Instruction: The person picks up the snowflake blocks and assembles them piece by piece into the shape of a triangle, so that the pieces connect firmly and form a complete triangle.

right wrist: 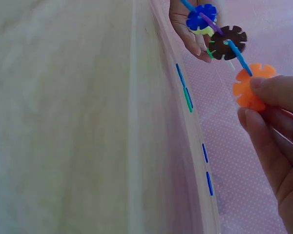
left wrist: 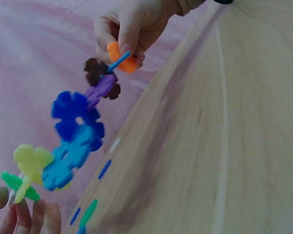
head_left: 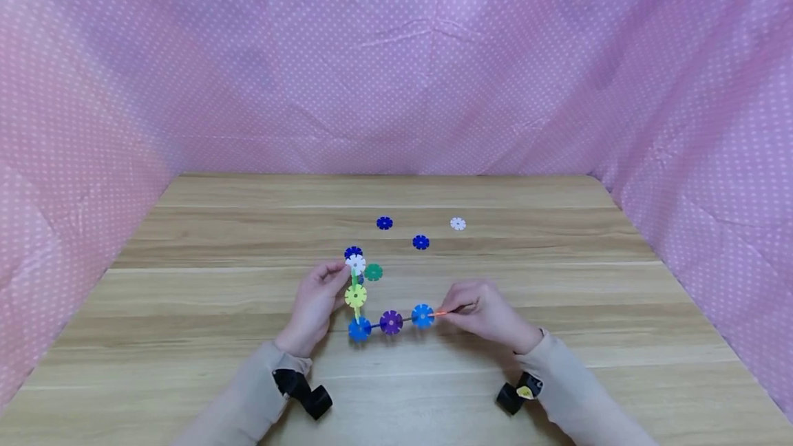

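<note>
A chain of interlocking slotted plastic discs hangs above the table, bent in an L between the two hands. My left hand [head_left: 314, 305] pinches its far left end, at a white disc [head_left: 356, 264] beside a green one. Down that side comes a yellow disc [head_left: 356, 296], then a blue corner disc [head_left: 359, 329]. Rightward run a dark blue disc [left wrist: 71, 114], a purple disc [head_left: 391, 323], a brown disc [right wrist: 227, 44] and a light blue disc [head_left: 423, 316]. At the right end, my right hand [head_left: 486, 312] pinches an orange disc [right wrist: 249, 87] between thumb and fingers; it is slotted to the light blue one.
Loose discs lie flat on the wooden table [head_left: 557, 260]: a green one [head_left: 374, 272] by the left hand, dark blue ones [head_left: 385, 223] and a white one [head_left: 458, 224] farther back. A dotted pink cloth [head_left: 396, 88] hangs around the table's back and sides.
</note>
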